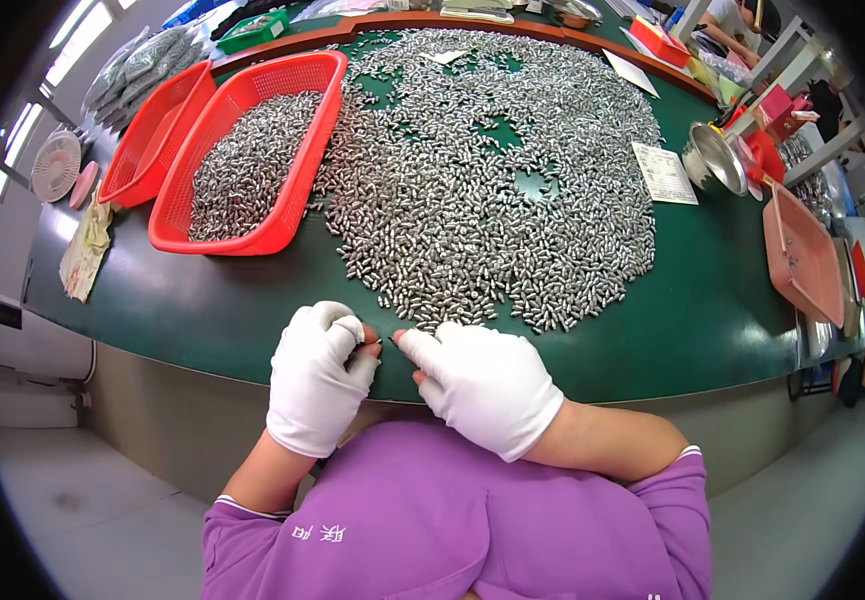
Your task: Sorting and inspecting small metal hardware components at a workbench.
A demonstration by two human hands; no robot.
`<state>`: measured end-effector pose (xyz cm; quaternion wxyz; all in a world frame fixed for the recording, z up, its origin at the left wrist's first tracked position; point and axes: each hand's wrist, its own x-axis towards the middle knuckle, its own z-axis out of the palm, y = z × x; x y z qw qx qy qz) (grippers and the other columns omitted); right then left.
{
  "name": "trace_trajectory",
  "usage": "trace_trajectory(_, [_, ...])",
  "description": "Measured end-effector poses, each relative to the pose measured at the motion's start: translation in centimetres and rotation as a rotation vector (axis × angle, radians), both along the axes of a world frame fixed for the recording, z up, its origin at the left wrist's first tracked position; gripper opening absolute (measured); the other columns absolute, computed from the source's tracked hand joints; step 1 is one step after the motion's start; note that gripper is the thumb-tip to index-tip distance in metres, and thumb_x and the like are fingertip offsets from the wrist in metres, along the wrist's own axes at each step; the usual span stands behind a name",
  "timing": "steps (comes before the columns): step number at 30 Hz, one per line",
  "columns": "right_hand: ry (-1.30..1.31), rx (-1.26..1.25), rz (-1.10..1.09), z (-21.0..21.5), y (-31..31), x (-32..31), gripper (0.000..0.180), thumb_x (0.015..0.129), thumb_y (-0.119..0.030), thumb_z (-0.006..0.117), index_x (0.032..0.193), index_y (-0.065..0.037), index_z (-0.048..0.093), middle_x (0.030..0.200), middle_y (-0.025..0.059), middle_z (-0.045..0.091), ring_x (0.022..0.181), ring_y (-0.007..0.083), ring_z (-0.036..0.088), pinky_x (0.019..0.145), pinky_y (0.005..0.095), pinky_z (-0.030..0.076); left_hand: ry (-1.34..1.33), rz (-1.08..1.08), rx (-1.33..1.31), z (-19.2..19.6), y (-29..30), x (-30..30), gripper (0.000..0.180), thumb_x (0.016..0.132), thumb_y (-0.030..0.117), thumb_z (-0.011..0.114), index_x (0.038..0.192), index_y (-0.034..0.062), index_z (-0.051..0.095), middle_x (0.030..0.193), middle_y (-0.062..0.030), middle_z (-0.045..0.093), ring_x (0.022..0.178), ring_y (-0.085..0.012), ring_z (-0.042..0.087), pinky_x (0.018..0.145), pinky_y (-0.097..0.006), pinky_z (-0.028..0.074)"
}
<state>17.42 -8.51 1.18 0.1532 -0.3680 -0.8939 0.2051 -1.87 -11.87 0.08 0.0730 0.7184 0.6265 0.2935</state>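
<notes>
Both my hands wear white gloves with bare fingertips at the near edge of the green table (pixel 203 320). My left hand (pixel 319 375) is closed, thumb and finger pinched together; what lies between their tips is too small to make out. Just across from it, my right hand (pixel 483 385) lies palm down against the near edge of a wide heap of small silvery metal parts (pixel 433 260). Its forefinger stretches toward the left hand, with another bare fingertip apart below it. The rest of its fingers are hidden under the glove.
Left of the heap stands a red perforated basket (pixel 178 220) filled with similar parts, beside a second red basket (pixel 128 170). A stained cloth (pixel 85 255) lies at left. At right are a printed paper slip (pixel 665 175), a metal bowl (pixel 718 160) and a pink tray (pixel 803 260). Another person (pixel 728 30) sits far right.
</notes>
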Motion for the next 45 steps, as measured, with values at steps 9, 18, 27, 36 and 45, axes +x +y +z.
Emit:
trace_trajectory(9, [0.024,-0.020,0.012,-0.6,0.4,-0.7,0.030,0.086,-0.019,0.062,0.114,-0.010,0.063,0.084,0.0077,0.060,0.075,0.0274,0.064,0.063,0.0387,0.052,-0.040,-0.018,-0.023,-0.2,0.4,-0.4,0.021,0.067,-0.001,0.076,0.078,0.0048,0.059,0.088,-0.0087,0.061,0.081,-0.0298,0.059,0.070,-0.039,0.049])
trace_trajectory(18, [0.039,-0.069,0.020,-0.7,0.7,-0.7,0.029,0.086,-0.019,0.062,0.114,-0.010,0.063,0.084,0.0083,0.060,0.074,0.0292,0.063,0.063,0.0404,0.052,-0.053,-0.020,-0.036,0.0,0.7,-0.5,0.020,0.067,-0.001,0.076,0.074,0.0048,0.058,0.085,-0.0089,0.061,0.080,-0.0300,0.058,0.070,-0.040,0.049])
trace_trajectory(27, [0.000,-0.065,0.106,-0.7,1.8,-0.8,0.026,0.086,-0.019,0.060,0.111,-0.013,0.063,0.082,0.0097,0.061,0.074,0.0299,0.063,0.063,0.0418,0.051,-0.055,-0.045,-0.048,0.0,0.6,-0.6,0.021,0.066,-0.003,0.075,0.073,0.0036,0.057,0.083,-0.0091,0.060,0.078,-0.0296,0.058,0.069,-0.038,0.048])
trace_trajectory(36, [0.066,-0.094,0.021,-1.1,1.0,-0.6,0.028,0.087,-0.020,0.060,0.114,-0.013,0.065,0.084,0.0079,0.061,0.075,0.0290,0.064,0.066,0.0397,0.052,-0.055,-0.023,-0.021,-0.1,0.5,-0.4,0.023,0.065,-0.006,0.075,0.073,0.0021,0.056,0.083,-0.0094,0.058,0.077,-0.0289,0.057,0.067,-0.037,0.048])
trace_trajectory(45, [0.101,-0.087,-0.011,-1.2,0.6,-0.6,0.029,0.087,-0.019,0.061,0.115,-0.013,0.065,0.085,0.0078,0.062,0.076,0.0288,0.064,0.066,0.0395,0.052,-0.050,-0.028,-0.026,-0.2,0.5,-0.5,0.023,0.065,-0.004,0.075,0.074,0.0034,0.056,0.083,-0.0085,0.059,0.078,-0.0292,0.057,0.067,-0.038,0.048])
